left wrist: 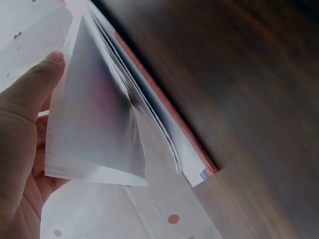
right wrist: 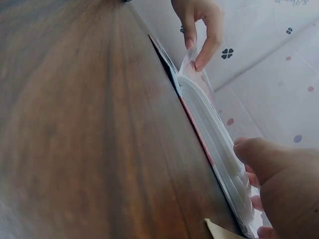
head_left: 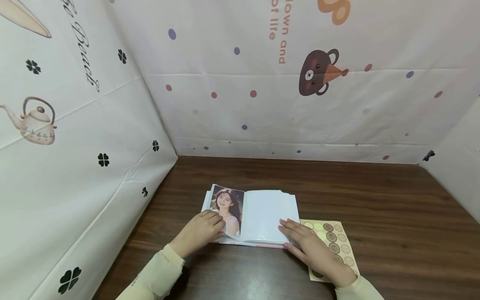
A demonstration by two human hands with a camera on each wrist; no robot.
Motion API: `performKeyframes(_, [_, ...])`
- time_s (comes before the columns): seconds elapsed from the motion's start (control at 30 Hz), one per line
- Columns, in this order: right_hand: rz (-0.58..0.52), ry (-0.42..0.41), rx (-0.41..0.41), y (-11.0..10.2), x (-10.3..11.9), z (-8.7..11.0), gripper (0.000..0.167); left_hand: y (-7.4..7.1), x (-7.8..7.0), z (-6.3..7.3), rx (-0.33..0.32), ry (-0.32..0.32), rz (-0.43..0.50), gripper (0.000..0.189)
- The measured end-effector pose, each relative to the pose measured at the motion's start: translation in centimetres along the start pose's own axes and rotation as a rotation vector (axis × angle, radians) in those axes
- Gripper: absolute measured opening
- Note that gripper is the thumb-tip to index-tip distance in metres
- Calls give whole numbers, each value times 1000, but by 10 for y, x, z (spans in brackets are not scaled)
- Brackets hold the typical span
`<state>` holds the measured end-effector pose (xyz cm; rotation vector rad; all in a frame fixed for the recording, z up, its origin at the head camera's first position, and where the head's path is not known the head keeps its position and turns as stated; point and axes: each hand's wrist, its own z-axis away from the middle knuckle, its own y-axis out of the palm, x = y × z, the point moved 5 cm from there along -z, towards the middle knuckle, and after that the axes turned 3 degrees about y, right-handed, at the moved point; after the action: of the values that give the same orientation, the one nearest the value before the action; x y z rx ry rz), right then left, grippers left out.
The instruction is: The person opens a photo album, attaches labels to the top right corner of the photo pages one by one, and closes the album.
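A small photo album (head_left: pixel 264 214) lies spread on the table in the head view. Its left page (left wrist: pixel 99 124) is a clear sleeve with a portrait photo (head_left: pixel 232 200) of a long-haired person in it. That page is lifted, and my left hand (head_left: pixel 202 229) pinches its outer edge between thumb and fingers. On the right side, a white page faces up under the fairly straight fingers of my right hand (head_left: pixel 309 246), which rests on the lower right edge. The right wrist view shows the stacked pages (right wrist: pixel 209 119) beside the right thumb.
Partly beneath my right hand and wrist lies a cream sheet of round stickers (head_left: pixel 346 250), some gold and some dark. The brown wooden table (head_left: pixel 393 208) is bordered by white printed cloth (head_left: pixel 210 112) at the back and sides.
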<state>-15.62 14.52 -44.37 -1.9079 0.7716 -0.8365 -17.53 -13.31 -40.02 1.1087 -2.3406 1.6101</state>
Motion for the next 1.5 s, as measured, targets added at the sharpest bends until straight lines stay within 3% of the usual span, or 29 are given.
performKeyframes(0.33, [6, -10, -4, 2, -1, 0, 45, 6, -4, 3, -1, 21, -17, 27])
performKeyframes(0.5, [5, -5, 4, 2, -1, 1, 45, 9, -5, 4, 66, -12, 27, 27])
performKeyframes(0.77, [12, -4, 1, 0, -1, 2, 44, 14, -6, 5, 166, -23, 21, 50])
performKeyframes(1.03, [15, -10, 9, 0, 1, 3, 44, 19, -11, 6, 275, -83, 177, 66])
performKeyframes(1.27, [6, -19, -3, -2, 1, 2, 42, 22, -12, 8, 401, -148, 303, 62])
performKeyframes(1.5, [1, -12, 20, -2, 0, 0, 43, 26, -10, 9, 483, -233, 437, 57])
